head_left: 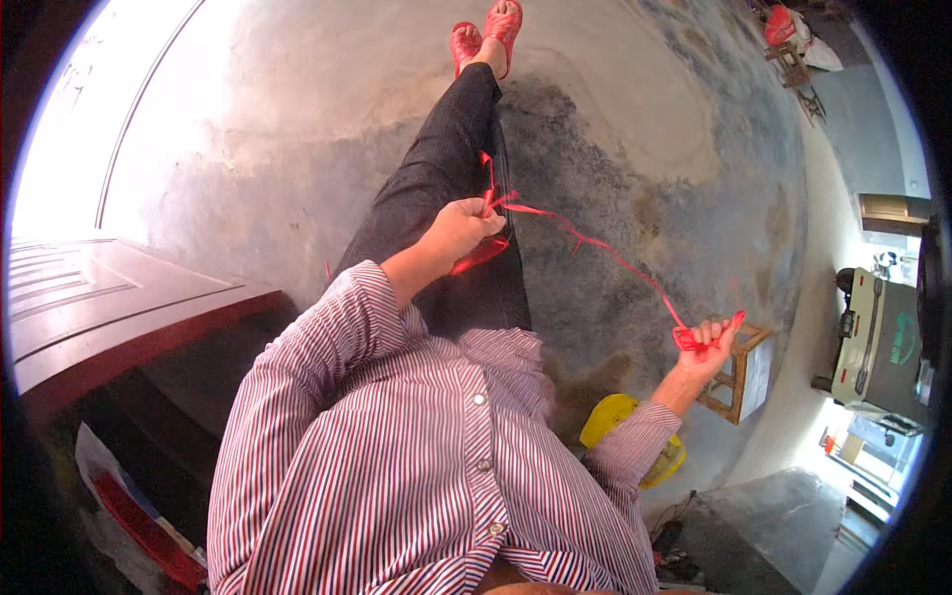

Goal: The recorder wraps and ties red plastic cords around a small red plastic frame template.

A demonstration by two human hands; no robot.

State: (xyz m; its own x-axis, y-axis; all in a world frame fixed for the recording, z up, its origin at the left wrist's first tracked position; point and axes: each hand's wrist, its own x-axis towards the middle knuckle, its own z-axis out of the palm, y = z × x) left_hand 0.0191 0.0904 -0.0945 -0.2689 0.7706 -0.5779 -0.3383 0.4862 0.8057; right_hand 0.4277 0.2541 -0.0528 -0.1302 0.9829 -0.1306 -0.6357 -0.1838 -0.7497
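A thin red ribbon (605, 248), plastic-looking, runs between my two hands and sags a little on its way to the right. My left hand (461, 233) pinches it above my dark trousers, where a knot or loose ends show just past the fingertips. More red material (481, 258) hangs under that hand over my legs; its full shape is partly hidden. Out to the right, my right hand (706, 347) is closed in a fist around a bunched length of the ribbon, and a short end sticks out beyond the fingers.
Close to my right hand stands a small wooden stool (739, 375). A yellow round object (607, 416) lies behind my right forearm. A brown panelled door (109, 297) is at left. My crossed legs stretch ahead, ending in red sandals (504, 25). A vehicle (873, 342) stands far right.
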